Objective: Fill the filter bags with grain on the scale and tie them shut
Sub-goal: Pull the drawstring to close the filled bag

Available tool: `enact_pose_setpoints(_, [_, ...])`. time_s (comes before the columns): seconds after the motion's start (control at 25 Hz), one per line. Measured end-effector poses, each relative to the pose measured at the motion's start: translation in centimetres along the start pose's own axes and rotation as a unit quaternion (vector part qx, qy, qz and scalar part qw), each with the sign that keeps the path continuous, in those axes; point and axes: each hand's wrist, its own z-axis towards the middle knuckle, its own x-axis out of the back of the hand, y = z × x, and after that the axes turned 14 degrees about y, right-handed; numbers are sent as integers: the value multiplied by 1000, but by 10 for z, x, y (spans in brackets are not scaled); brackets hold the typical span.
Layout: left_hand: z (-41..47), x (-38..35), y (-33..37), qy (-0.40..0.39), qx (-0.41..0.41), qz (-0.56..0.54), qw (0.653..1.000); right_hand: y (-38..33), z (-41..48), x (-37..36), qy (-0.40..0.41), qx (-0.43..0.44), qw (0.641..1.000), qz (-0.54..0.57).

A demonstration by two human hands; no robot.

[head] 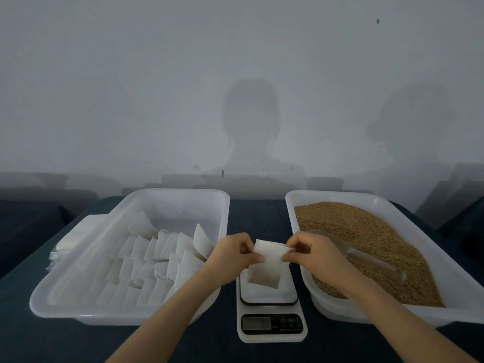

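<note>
A white filter bag (267, 265) with brown grain showing in its lower part hangs just above the white kitchen scale (271, 310). My left hand (231, 254) pinches the bag's top left edge. My right hand (310, 251) pinches its top right edge. Right of the scale, a white tub (301, 205) holds brown grain (366, 242), and a clear scoop (372, 260) lies in the grain. On the left, another white tub (125, 203) holds several filter bags (157, 255) in rows.
A stack of flat white bags (70, 242) lies outside the left tub's far left wall. Everything stands on a dark blue surface (52, 336). A grey wall rises behind the tubs.
</note>
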Motion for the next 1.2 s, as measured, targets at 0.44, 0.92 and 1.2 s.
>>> enact_pose_setpoints(0.44, [4, -10, -16, -54, -83, 139, 985, 13, 2, -17, 9, 30, 994, -104])
enact_pose_setpoints(0.92, [0, -13, -24, 6, -71, 65, 995, 24, -5, -17, 48, -10, 997, -55])
enact_pose_setpoints(1.2, [1, -15, -26, 5, -57, 72, 996, 25, -5, -17, 45, 1, 998, -53])
